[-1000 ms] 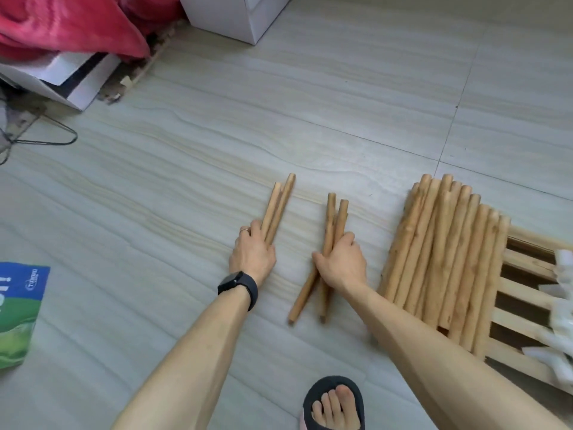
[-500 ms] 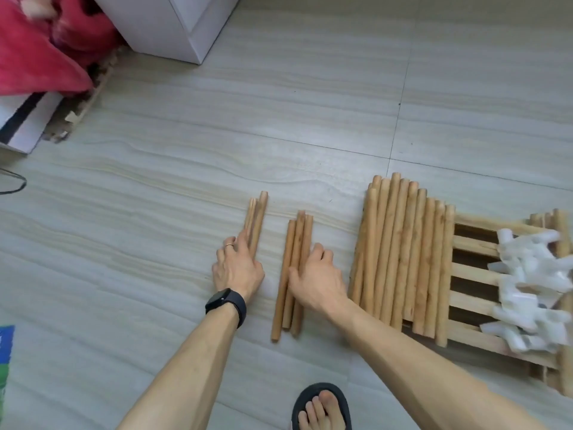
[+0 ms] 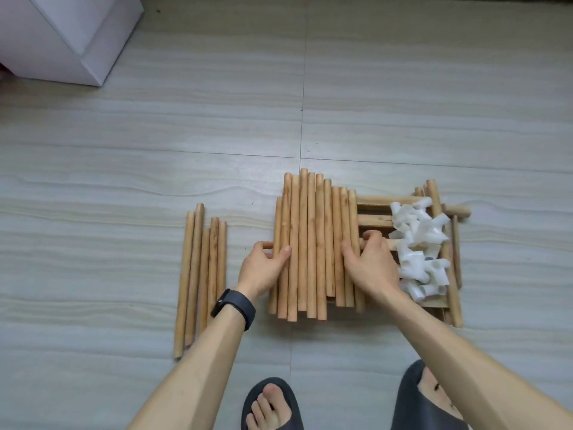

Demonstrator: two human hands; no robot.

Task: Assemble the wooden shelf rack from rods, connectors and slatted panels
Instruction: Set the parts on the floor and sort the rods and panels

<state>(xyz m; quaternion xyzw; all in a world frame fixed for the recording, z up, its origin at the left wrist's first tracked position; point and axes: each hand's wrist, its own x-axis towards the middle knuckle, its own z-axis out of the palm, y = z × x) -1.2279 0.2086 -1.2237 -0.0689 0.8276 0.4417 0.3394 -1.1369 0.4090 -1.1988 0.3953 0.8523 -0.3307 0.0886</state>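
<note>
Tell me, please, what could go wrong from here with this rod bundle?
The left hand and right hand grip only the outer edges of the rod bundle, so the loose middle rods could slip out and roll. The bundle partly overlies the slatted panel; shifting it might jolt the white connectors piled there.

One view only: your head camera, wide-angle, looks steeply down from close above onto the pale grey streaked tile floor (image 3: 124, 181), centred on the row of light-brown wooden rods (image 3: 310, 237).
</note>
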